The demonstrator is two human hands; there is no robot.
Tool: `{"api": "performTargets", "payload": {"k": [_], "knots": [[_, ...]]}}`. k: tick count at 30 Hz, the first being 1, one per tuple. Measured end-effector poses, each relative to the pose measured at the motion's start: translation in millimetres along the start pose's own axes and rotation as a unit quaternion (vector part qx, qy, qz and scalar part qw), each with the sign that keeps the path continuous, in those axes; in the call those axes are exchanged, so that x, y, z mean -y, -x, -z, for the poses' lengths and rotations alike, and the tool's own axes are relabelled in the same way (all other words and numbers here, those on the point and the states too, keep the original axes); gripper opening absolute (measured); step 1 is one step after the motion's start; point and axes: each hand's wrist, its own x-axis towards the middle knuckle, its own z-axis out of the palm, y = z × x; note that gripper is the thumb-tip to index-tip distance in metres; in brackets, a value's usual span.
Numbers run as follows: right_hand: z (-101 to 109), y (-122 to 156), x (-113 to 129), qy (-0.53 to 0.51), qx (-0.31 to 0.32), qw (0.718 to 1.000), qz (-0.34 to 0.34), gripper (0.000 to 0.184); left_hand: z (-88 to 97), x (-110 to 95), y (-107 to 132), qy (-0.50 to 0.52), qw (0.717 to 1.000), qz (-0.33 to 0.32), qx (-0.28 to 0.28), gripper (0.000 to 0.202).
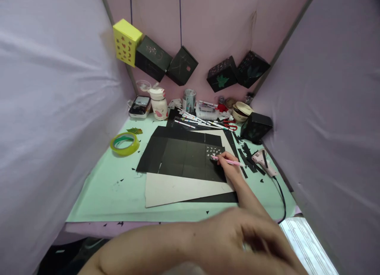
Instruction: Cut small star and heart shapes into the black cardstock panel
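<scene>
Take the one creased black card sheet (184,156) as the centre of your clock face; it lies flat on the pale green tabletop (97,188), over one cream-white sheet (175,188) that juts out at six o'clock. Your right hand (230,170) rests at three o'clock, fingers closed on one slim pink pen-like tool (235,162), whose tip meets a patch of small pale star shapes (212,150), over ten but too tiny to count exactly. Your left hand (237,237) is large and blurred near the camera, between four and five o'clock, fingers curled; you cannot tell whether it grips anything.

One yellow ring-shaped tape roll (135,148) sits at nine, one green leaf (135,130) at ten, and one white lidded bottle (159,109) at eleven. White sticks (190,118), too overlapped to count, lie around twelve to one. One black box (257,127) stands at two; one pale pink glue gun (259,157) lies at three, beyond your hand. Five boxes hang between eleven and two: one yellow (126,43), four black (182,67).
</scene>
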Motion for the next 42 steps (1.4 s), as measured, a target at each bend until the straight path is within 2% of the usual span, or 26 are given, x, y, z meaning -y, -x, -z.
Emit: {"api": "performTargets", "payload": {"k": [1, 2, 3, 4, 5, 8, 10, 14, 17, 23, 30, 38, 42], "knots": [[-0.1, -0.3, -0.6, -0.003, -0.001, 1.000, -0.002, 0.021, 17.4, 3.9, -7.8, -0.103, 0.993, -0.005, -0.065, 0.017], [0.0, -0.5, -1.0, -0.006, -0.002, 1.000, -0.005, 0.021, 33.5, 11.0, -13.5, -0.224, 0.966, 0.018, -0.128, 0.014], [0.2, -0.8, -1.0, -0.009, -0.003, 1.000, -0.007, 0.019, 48.1, 20.8, -17.1, -0.349, 0.920, 0.054, -0.169, 0.012], [0.7, -1.1, -0.4, -0.011, -0.006, 1.000, -0.010, 0.018, 61.2, 32.5, -18.9, -0.466, 0.857, 0.097, -0.196, 0.013], [1.5, -1.3, 0.7, -0.013, -0.011, 1.000, -0.011, 0.016, 72.7, 45.1, -19.3, -0.499, 0.833, 0.118, -0.209, 0.014], [6.1, -3.0, 7.1, -0.025, -0.025, 0.999, -0.005, 0.018, 99.2, 78.0, -16.9, -0.547, 0.796, 0.142, -0.216, 0.018], [10.5, -6.1, 11.8, -0.028, -0.014, 1.000, -0.002, 0.020, 110.9, 90.4, -15.6, -0.572, 0.780, 0.149, -0.208, 0.021], [17.7, -20.9, 15.8, -0.004, 0.059, 0.998, -0.023, 0.014, 124.2, 97.8, -15.8, -0.608, 0.763, 0.137, -0.173, 0.023], [18.6, -37.4, 12.5, 0.009, 0.107, 0.994, -0.018, 0.017, 129.0, 100.2, -16.0, -0.624, 0.756, 0.125, -0.150, 0.024], [20.1, -57.3, 1.3, -0.001, 0.222, 0.974, -0.036, 0.005, 130.9, 107.6, -13.2, -0.637, 0.748, 0.115, -0.146, 0.028], [29.2, -56.3, -2.8, 0.036, 0.246, 0.968, -0.025, 0.005, 134.0, 113.8, -12.3, -0.637, 0.747, 0.098, -0.161, 0.030], [28.7, -55.1, -5.4, 0.053, 0.265, 0.963, -0.026, 0.007, 137.8, 116.7, -12.6, -0.629, 0.753, 0.069, -0.183, 0.028], [26.8, -55.4, -3.4, 0.057, 0.271, 0.961, -0.014, 0.007, 138.3, 117.0, -13.3, -0.635, 0.746, 0.059, -0.193, 0.027]]}}
